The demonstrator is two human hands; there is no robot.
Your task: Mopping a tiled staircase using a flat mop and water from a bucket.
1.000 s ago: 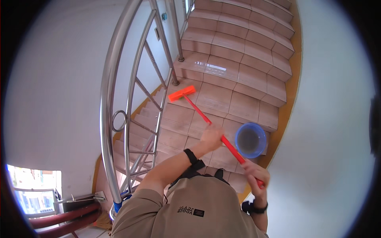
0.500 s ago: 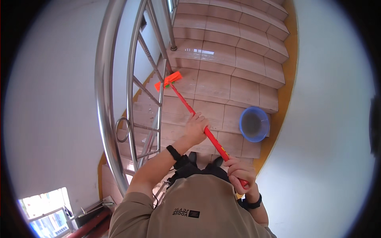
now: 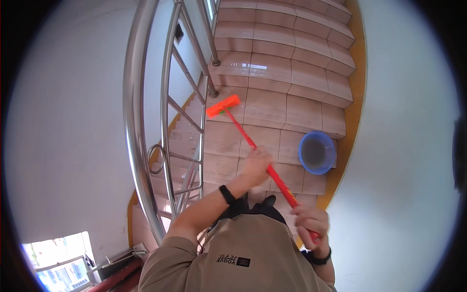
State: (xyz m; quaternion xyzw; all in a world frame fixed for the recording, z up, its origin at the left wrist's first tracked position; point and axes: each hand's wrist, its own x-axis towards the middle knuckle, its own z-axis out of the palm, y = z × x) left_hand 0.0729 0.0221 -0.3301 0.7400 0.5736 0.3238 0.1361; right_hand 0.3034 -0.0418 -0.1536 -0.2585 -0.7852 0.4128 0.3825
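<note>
A long-handled scrub brush [image 3: 280, 183] with a red shaft slants from the lower right up to the far left. Its orange head [image 3: 223, 106] is at the left end of a tiled step, close to the railing posts; a little green shows beneath it. My left hand [image 3: 258, 166] is wrapped round the middle of the shaft. Lower down, my right hand [image 3: 311, 220] grips the shaft near its end. Right of the shaft, a blue basin [image 3: 333, 156] holding greyish liquid stands on a step, apart from both hands.
Tiled stairs [image 3: 279, 29] rise ahead, curving beside a white wall [image 3: 404, 160] with a yellow-brown skirting. A steel railing [image 3: 130, 102] runs close on my left, with more steps beyond its bars. A window [image 3: 63, 263] is at the lower left.
The brush head has moved right and slightly nearer, away from the railing post. Both hands have shifted right and nearer with the shaft. The view has also shifted slightly.
</note>
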